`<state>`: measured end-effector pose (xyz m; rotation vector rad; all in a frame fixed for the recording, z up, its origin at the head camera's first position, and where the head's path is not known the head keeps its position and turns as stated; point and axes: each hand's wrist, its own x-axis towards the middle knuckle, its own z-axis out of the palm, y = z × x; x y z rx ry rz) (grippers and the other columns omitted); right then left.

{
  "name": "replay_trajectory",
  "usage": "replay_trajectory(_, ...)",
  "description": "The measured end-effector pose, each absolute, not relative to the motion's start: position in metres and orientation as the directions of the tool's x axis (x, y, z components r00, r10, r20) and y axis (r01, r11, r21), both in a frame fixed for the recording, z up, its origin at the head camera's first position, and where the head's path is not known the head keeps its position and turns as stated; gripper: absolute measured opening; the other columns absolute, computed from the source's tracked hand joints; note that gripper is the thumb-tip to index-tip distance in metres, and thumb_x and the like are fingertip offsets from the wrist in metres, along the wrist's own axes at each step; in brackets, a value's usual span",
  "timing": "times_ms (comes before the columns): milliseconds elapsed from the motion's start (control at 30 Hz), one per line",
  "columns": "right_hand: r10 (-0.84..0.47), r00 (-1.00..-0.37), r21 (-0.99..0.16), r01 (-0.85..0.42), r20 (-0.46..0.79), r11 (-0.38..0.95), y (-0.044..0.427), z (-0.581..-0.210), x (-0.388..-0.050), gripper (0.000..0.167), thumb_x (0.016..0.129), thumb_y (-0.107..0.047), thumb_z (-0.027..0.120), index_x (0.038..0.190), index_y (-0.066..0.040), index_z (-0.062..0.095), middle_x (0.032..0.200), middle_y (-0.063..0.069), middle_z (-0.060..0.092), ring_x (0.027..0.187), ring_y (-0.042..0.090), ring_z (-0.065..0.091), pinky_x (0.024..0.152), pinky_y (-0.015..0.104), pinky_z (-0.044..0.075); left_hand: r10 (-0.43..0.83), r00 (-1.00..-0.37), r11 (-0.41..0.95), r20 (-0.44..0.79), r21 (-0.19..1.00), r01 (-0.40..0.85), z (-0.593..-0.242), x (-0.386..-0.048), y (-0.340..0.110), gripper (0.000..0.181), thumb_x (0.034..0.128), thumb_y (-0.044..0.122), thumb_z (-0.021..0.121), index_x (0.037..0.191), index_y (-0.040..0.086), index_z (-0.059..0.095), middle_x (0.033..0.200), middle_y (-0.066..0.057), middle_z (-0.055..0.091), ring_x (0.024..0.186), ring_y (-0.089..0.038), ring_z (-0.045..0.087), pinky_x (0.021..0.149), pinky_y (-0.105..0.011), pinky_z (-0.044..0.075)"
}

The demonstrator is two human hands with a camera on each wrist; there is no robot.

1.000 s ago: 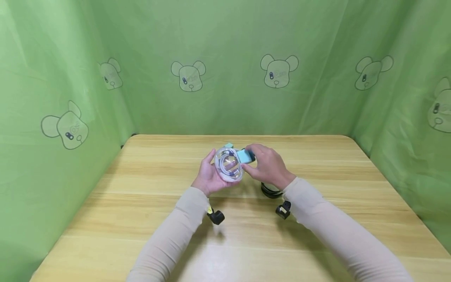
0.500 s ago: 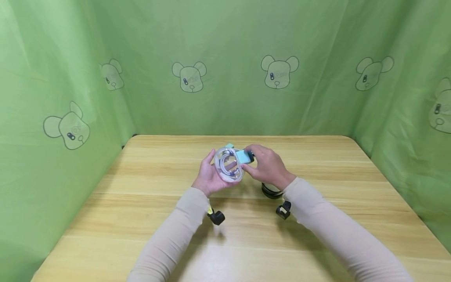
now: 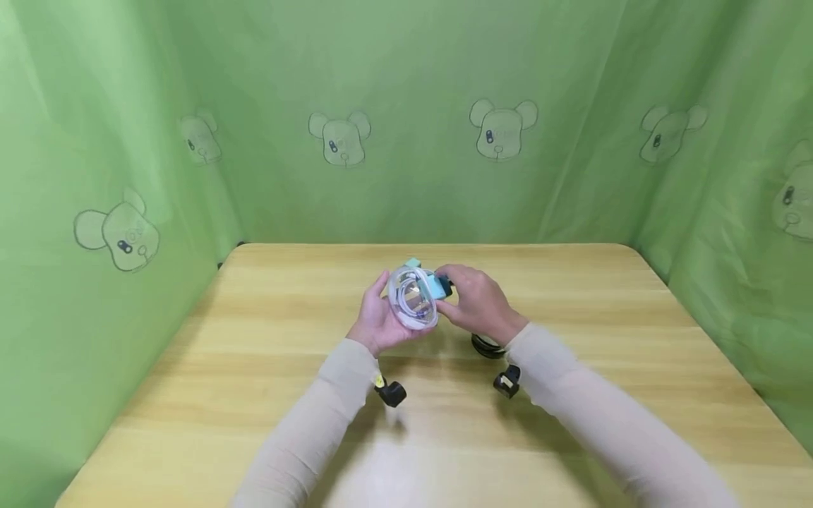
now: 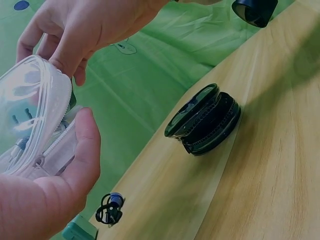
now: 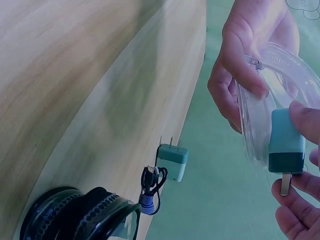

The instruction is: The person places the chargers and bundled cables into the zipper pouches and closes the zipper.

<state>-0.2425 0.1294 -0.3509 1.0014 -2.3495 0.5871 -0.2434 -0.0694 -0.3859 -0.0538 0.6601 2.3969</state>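
My left hand [image 3: 380,317] holds a clear round zip pouch [image 3: 413,326], its fingers under it and its thumb at the zipped edge, seen in the left wrist view. A coiled white cable [image 3: 404,296] shows through the clear plastic. My right hand [image 3: 479,300] pinches a light-blue charger plug [image 5: 286,131] by its sides. The plug's dark end, with metal prongs [image 5: 286,184], points away from the pouch, and its pale end is at the pouch's unzipped opening. How deep the plug is in the pouch I cannot tell.
A black round zip case [image 4: 205,120] stands on the wooden table [image 3: 286,437], partly behind my right wrist in the head view. Farther back lie a second teal charger plug [image 5: 172,154] and a small bundled black cable [image 5: 150,185]. Green curtains [image 3: 406,183] surround the table.
My right hand has moved slightly left and down, carrying the charger plug closer into the pouch's opening. My left hand and the pouch have stayed nearly still.
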Motion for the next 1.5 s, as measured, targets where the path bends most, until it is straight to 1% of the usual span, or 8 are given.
replay_trajectory(133,-0.514,-0.605,-0.191,-0.74,0.608,0.645,0.128,-0.346,-0.247,0.047,0.071,-0.013,0.086,0.109,0.001,0.061,0.102,0.015,0.068,0.088,0.028,0.066,0.078,0.04,0.057,0.573,-0.804,-0.68,-0.161,0.454,-0.576,-0.382,-0.248,-0.068,0.07,0.0917,0.063,0.046,0.148,0.022,0.037,0.148,-0.016,0.038,0.131,-0.039,0.038,0.107,-0.054,0.032)
replay_trajectory(200,-0.517,-0.614,-0.204,-0.739,0.596,0.642,0.128,-0.347,-0.246,0.047,0.072,-0.014,0.085,0.11,0.002,0.061,0.103,0.015,0.068,0.089,0.028,0.066,0.079,0.039,0.057,0.573,-0.8,-0.674,-0.178,0.454,-0.583,-0.382,-0.247,-0.068,0.071,0.0914,0.064,0.046,0.147,0.022,0.037,0.147,-0.015,0.039,0.13,-0.038,0.039,0.107,-0.054,0.03)
replay_trajectory(367,-0.53,-0.63,-0.22,-0.737,0.567,0.64,0.127,-0.354,-0.242,0.046,0.074,-0.016,0.085,0.109,0.002,0.061,0.101,0.015,0.068,0.089,0.026,0.066,0.079,0.037,0.057,0.575,-0.79,-0.656,-0.213,0.457,-0.601,-0.386,-0.242,-0.068,0.068,0.0937,0.065,0.039,0.147,0.022,0.037,0.146,-0.015,0.041,0.126,-0.037,0.043,0.1,-0.052,0.039)
replay_trajectory(500,-0.529,-0.63,-0.219,-0.736,0.568,0.641,0.126,-0.357,-0.241,0.045,0.073,-0.012,0.085,0.109,0.002,0.061,0.1,0.014,0.068,0.088,0.025,0.066,0.079,0.036,0.057,0.583,-0.787,-0.657,-0.201,0.455,-0.602,-0.389,-0.24,-0.068,0.068,0.0936,0.064,0.04,0.147,0.022,0.036,0.147,-0.015,0.04,0.124,-0.037,0.045,0.095,-0.051,0.043)
replay_trajectory(867,-0.537,-0.611,-0.21,-0.75,0.582,0.627,0.125,-0.352,-0.242,0.048,0.071,-0.009,0.087,0.11,0.004,0.061,0.101,0.016,0.069,0.09,0.027,0.066,0.08,0.037,0.057,0.581,-0.791,-0.66,-0.192,0.457,-0.596,-0.386,-0.243,-0.065,0.069,0.0931,0.063,0.043,0.147,0.021,0.036,0.147,-0.015,0.038,0.126,-0.037,0.043,0.101,-0.054,0.038)
replay_trajectory(1033,-0.549,-0.625,-0.219,-0.747,0.556,0.628,0.125,-0.354,-0.239,0.05,0.072,-0.01,0.087,0.111,0.004,0.061,0.101,0.017,0.069,0.09,0.029,0.067,0.078,0.036,0.057,0.58,-0.786,-0.659,-0.213,0.446,-0.606,-0.389,-0.239,-0.064,0.067,0.0934,0.063,0.042,0.147,0.023,0.036,0.146,-0.015,0.04,0.122,-0.036,0.045,0.099,-0.053,0.04)
replay_trajectory(1267,-0.549,-0.63,-0.224,-0.744,0.55,0.63,0.124,-0.356,-0.238,0.051,0.073,-0.014,0.086,0.113,0.004,0.06,0.099,0.017,0.069,0.088,0.027,0.067,0.077,0.035,0.057,0.582,-0.79,-0.671,-0.195,0.434,-0.601,-0.389,-0.238,-0.064,0.068,0.093,0.062,0.044,0.147,0.023,0.035,0.146,-0.016,0.04,0.123,-0.036,0.045,0.097,-0.052,0.043)
replay_trajectory(1500,-0.54,-0.639,-0.245,-0.74,0.547,0.627,0.123,-0.354,-0.239,0.051,0.072,-0.012,0.086,0.113,0.004,0.06,0.1,0.017,0.069,0.088,0.027,0.068,0.077,0.036,0.057,0.59,-0.786,-0.677,-0.185,0.418,-0.606,-0.389,-0.241,-0.063,0.069,0.0923,0.063,0.045,0.147,0.022,0.036,0.146,-0.017,0.04,0.123,-0.036,0.044,0.098,-0.052,0.042)
